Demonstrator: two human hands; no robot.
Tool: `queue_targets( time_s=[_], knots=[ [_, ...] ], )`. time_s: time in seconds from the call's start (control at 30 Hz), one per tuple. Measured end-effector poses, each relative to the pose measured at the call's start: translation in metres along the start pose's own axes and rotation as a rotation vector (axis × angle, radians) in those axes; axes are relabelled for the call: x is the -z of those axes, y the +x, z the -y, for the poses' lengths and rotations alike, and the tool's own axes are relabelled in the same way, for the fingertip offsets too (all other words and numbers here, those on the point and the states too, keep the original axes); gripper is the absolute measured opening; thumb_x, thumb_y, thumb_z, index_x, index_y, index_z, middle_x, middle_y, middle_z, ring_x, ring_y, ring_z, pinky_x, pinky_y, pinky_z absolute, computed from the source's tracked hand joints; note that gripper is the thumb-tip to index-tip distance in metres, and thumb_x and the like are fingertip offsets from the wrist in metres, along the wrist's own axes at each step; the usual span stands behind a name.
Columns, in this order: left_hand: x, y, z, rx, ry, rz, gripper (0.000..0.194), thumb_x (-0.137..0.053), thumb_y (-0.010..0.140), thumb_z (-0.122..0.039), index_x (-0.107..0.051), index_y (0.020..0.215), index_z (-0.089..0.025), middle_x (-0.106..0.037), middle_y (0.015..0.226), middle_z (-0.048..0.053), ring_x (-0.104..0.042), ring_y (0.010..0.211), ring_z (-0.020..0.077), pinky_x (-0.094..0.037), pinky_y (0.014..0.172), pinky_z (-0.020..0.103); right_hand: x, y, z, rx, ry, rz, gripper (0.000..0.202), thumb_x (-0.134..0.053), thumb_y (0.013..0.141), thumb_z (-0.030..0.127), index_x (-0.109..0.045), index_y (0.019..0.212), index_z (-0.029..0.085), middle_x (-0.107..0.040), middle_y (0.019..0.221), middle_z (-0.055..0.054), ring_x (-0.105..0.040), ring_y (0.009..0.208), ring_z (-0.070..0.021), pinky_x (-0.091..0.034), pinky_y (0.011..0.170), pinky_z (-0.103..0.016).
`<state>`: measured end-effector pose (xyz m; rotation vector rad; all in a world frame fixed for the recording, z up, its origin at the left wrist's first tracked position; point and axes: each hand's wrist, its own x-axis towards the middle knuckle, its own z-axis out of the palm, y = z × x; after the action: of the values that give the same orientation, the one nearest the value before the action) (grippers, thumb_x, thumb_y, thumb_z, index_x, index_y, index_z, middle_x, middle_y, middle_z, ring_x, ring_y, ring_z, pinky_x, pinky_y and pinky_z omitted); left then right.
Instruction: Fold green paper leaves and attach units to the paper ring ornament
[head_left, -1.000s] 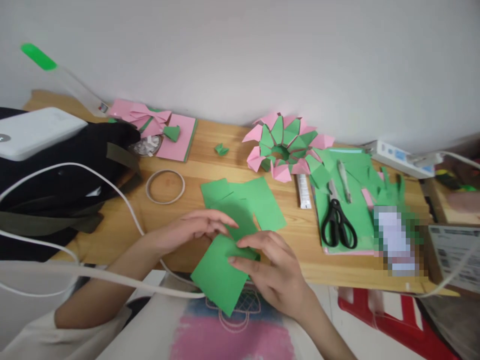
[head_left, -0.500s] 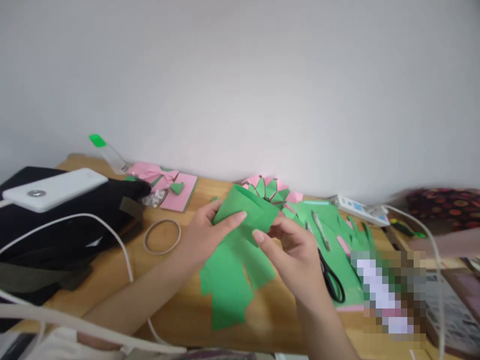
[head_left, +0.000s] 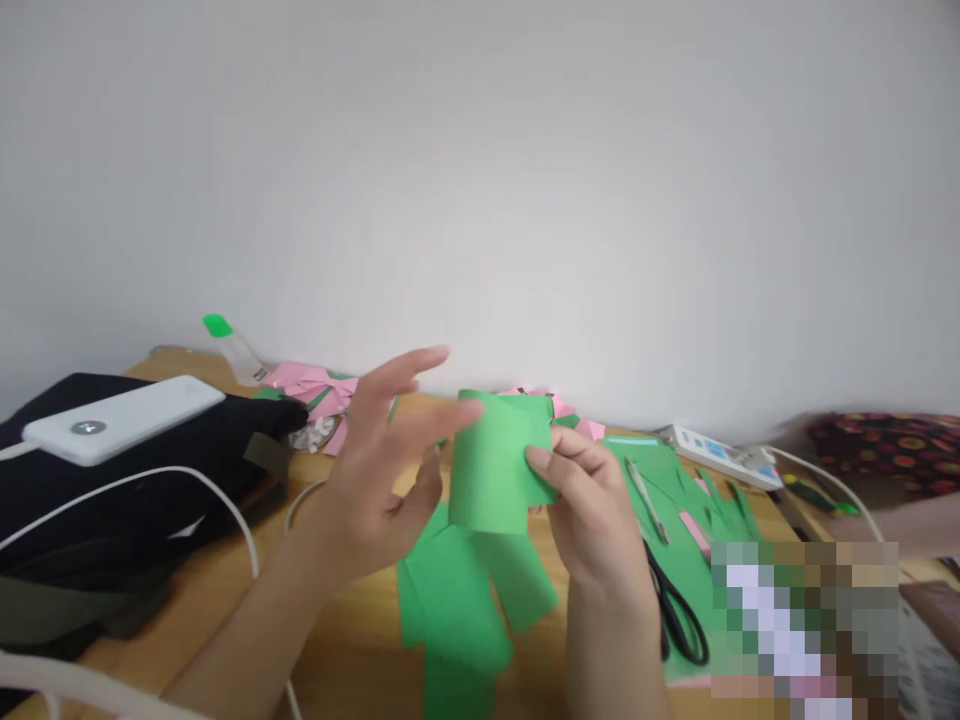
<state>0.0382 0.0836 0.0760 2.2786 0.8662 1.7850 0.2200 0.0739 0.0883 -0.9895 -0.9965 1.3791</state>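
A curled strip of green paper (head_left: 491, 470) hangs above the table in the middle of the head view. My right hand (head_left: 596, 505) pinches its right end between thumb and fingers. My left hand (head_left: 382, 465) is raised on the paper's left side with fingers spread; the index fingertip lies close to the paper, and whether it touches I cannot tell. Below, flat green paper pieces (head_left: 457, 600) overlap on the wooden table (head_left: 360, 640). Behind the curl, a pink and green folded-paper piece is mostly hidden.
Black-handled scissors (head_left: 679, 615) and a pen (head_left: 646, 500) lie on green paper at right, near a power strip (head_left: 720, 455). A white power bank (head_left: 124, 420) rests on a black bag (head_left: 225, 500) at left. A glue bottle (head_left: 234, 350) leans by pink paper bows (head_left: 311, 385).
My left hand has let go of the green paper and lifted away to the left, fingers spreading. The curl has turned in my right hand. The view has tilted up slightly.
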Motion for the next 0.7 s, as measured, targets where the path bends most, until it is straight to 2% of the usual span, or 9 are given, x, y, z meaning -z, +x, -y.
queue_targets(
  time_s=[0.03,0.1,0.17,0.23,0.3,0.37,0.5,0.6,0.7],
  knots=[
    [0.001,0.001,0.001,-0.121,0.098,0.013,0.041,-0.061,0.082,-0.005,-0.064,0.116,-0.027,-0.050,0.143,0.007,-0.045,0.134,0.0275,-0.042,0.107,0.045,0.000,0.002,0.000,-0.042,0.014,0.024,0.029,-0.080,0.063,0.039,-0.059,0.056,0.019,-0.049,0.049,0.006,-0.038,0.043,-0.0069,-0.034,0.040,-0.020],
    [0.001,0.003,0.000,-0.181,0.136,0.036,0.026,-0.064,0.082,-0.007,-0.068,0.102,-0.024,-0.060,0.129,0.007,-0.049,0.127,0.0268,-0.041,0.107,0.046,0.002,0.004,-0.002,-0.073,-0.020,0.088,0.038,-0.077,0.068,0.047,-0.057,0.053,0.018,-0.049,0.047,0.005,-0.039,0.041,-0.0070,-0.033,0.040,-0.021],
    [0.002,0.006,-0.003,-0.025,0.064,0.038,0.010,-0.066,0.084,-0.014,-0.069,0.090,-0.022,-0.070,0.099,0.004,-0.062,0.104,0.0217,-0.049,0.093,0.037,0.005,0.006,-0.003,0.006,-0.118,0.086,0.045,-0.065,0.080,0.057,-0.063,0.058,0.018,-0.054,0.050,0.002,-0.043,0.043,-0.0079,-0.034,0.042,-0.022],
    [0.002,0.008,-0.007,0.257,-0.051,0.099,0.005,-0.066,0.087,-0.021,-0.071,0.087,-0.022,-0.070,0.079,0.000,-0.065,0.079,0.0163,-0.052,0.075,0.028,0.010,0.005,-0.003,0.140,-0.215,0.012,0.046,-0.054,0.088,0.060,-0.071,0.076,0.020,-0.061,0.060,0.000,-0.050,0.050,-0.0089,-0.038,0.048,-0.021],
    [0.001,0.009,-0.011,0.518,-0.203,0.201,0.011,-0.063,0.089,-0.026,-0.073,0.087,-0.022,-0.071,0.076,-0.001,-0.065,0.071,0.0146,-0.051,0.066,0.024,0.014,0.003,-0.002,0.252,-0.260,-0.003,0.039,-0.053,0.091,0.058,-0.074,0.095,0.025,-0.067,0.075,0.000,-0.055,0.061,-0.0095,-0.043,0.056,-0.021],
    [0.000,0.008,-0.013,0.680,-0.359,0.282,0.017,-0.062,0.089,-0.031,-0.075,0.087,-0.021,-0.072,0.077,0.000,-0.066,0.072,0.0153,-0.051,0.065,0.023,0.016,0.000,-0.001,0.305,-0.278,0.064,0.030,-0.058,0.090,0.052,-0.074,0.102,0.029,-0.068,0.083,0.000,-0.056,0.067,-0.0100,-0.046,0.062,-0.022],
    [-0.003,0.005,-0.017,0.873,-0.625,0.318,0.021,-0.063,0.088,-0.036,-0.075,0.088,-0.019,-0.073,0.080,0.001,-0.066,0.072,0.0153,-0.053,0.065,0.023,0.014,-0.008,0.000,0.326,-0.271,0.053,0.008,-0.072,0.084,0.032,-0.076,0.091,0.031,-0.067,0.079,0.002,-0.057,0.070,-0.0105,-0.047,0.065,-0.022],
    [-0.003,0.002,-0.021,0.997,-0.739,0.299,0.025,-0.065,0.086,-0.041,-0.075,0.087,-0.018,-0.070,0.073,0.002,-0.064,0.064,0.0139,-0.051,0.056,0.021,0.012,-0.011,-0.001,0.333,-0.224,0.010,0.005,-0.074,0.082,0.026,-0.076,0.084,0.030,-0.064,0.071,0.003,-0.055,0.066,-0.0099,-0.045,0.060,-0.021],
    [-0.004,0.002,-0.024,1.001,-0.774,0.259,0.024,-0.067,0.084,-0.040,-0.075,0.091,-0.019,-0.071,0.076,0.002,-0.065,0.065,0.0126,-0.052,0.055,0.018,0.009,-0.014,0.000,0.323,-0.190,-0.002,0.005,-0.074,0.082,0.025,-0.075,0.080,0.029,-0.061,0.064,0.004,-0.052,0.061,-0.0087,-0.043,0.055,-0.020]
  ],
)
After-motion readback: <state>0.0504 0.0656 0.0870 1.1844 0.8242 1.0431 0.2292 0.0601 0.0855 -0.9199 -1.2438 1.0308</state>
